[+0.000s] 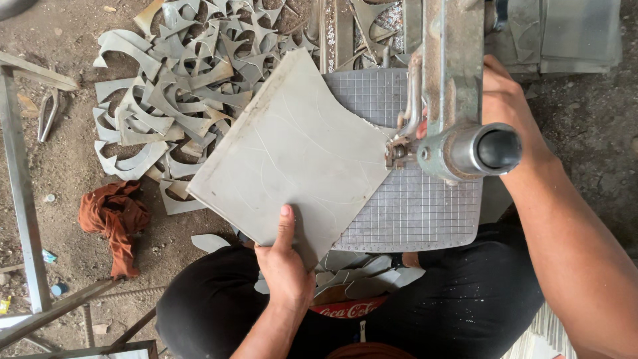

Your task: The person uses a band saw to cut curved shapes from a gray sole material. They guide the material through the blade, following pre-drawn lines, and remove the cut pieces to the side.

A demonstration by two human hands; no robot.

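My left hand grips the near edge of a grey square tile, thumb on top; curved lines are scratched into its face. The tile lies tilted across the gridded metal bed of a manual tile cutter. My right hand reaches behind the cutter's upright metal handle and grips it, mostly hidden by the handle. The cutting head sits at the tile's right edge, where a curved piece is gone.
A heap of curved grey tile offcuts covers the dirt floor to the left. An orange rag lies near metal frame bars. More offcuts rest on my lap. Stacked tiles stand at the upper right.
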